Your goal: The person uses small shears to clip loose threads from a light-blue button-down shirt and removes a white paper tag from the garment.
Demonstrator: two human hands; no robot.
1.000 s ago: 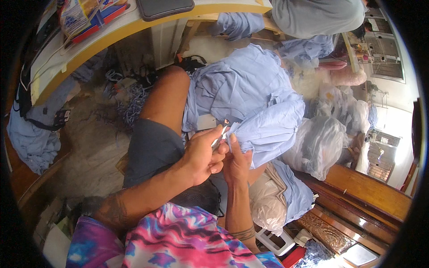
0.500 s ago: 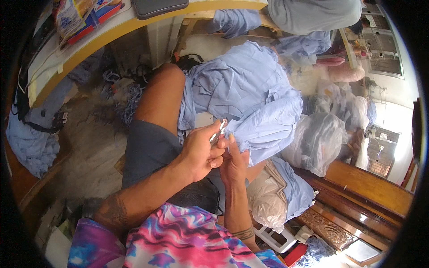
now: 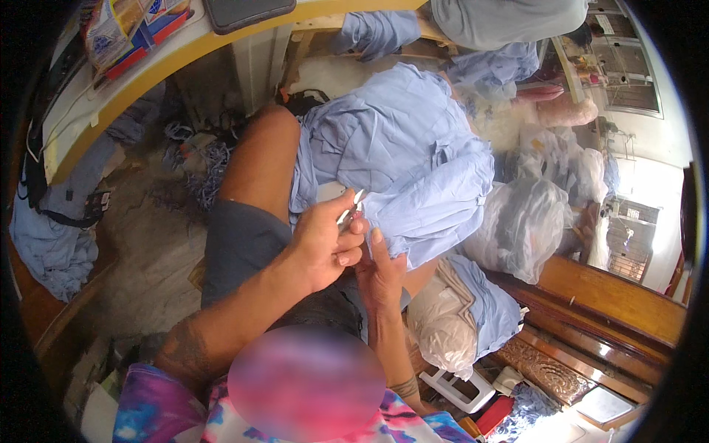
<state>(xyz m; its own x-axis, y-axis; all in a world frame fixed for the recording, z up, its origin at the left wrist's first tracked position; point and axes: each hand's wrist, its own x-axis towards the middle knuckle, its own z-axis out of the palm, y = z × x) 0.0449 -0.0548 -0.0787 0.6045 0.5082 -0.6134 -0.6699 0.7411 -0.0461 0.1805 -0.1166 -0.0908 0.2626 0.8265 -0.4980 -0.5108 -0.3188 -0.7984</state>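
My left hand (image 3: 325, 240) is closed round small metal thread snips (image 3: 359, 197), whose blades point up and away from me. Just right of it, my right hand (image 3: 382, 269) pinches the near edge of a light blue garment (image 3: 391, 140) between thumb and fingers. The garment is spread in loose folds over my lap and right leg. Its held edge lies close beside the snips; whether the blades touch cloth or thread, I cannot tell. A small white piece (image 3: 331, 192) shows at the garment's left edge, partly behind my left hand.
A yellow-edged table (image 3: 221, 46) with a dark flat device (image 3: 247, 13) curves across the far left. To the right stand a clear plastic bag (image 3: 521, 229) and a tan bundle (image 3: 441, 317) with blue cloth. More blue cloth (image 3: 55, 244) is heaped at the left.
My left hand with the snips has drawn slightly left, a little apart from the garment's edge. The right hand keeps its pinch. The whole view has shifted slightly.
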